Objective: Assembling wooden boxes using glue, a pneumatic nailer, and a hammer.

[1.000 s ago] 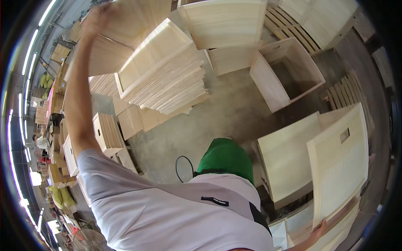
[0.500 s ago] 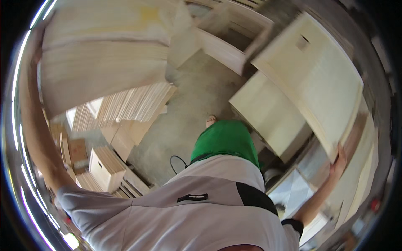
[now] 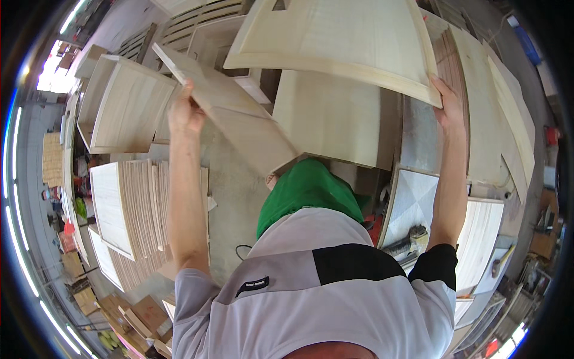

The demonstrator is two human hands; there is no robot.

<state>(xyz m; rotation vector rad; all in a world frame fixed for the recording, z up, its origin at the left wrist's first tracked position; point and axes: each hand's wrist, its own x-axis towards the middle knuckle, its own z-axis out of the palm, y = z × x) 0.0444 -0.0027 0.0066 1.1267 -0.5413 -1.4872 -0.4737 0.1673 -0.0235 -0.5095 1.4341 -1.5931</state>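
Observation:
My left hand is closed on the edge of a long, tilted light-brown wooden board, whose lower end slants down close to my green shorts. My right hand grips the near right corner of a wide pale wooden panel with a raised rim and a small dark cutout at its far side. Beneath that panel is a pale wooden box with a flat top. The far end of the panel runs out of view.
Stacked panels stand at the left, beside an open-sided wooden box. Sheets of board lean at the right. A power tool lies near my right forearm. Cardboard boxes sit at lower left.
The view has turned. My left hand has come in from the far left with its board, which now stands more on edge. The pale panel has shifted up and left in view, still in my right hand.

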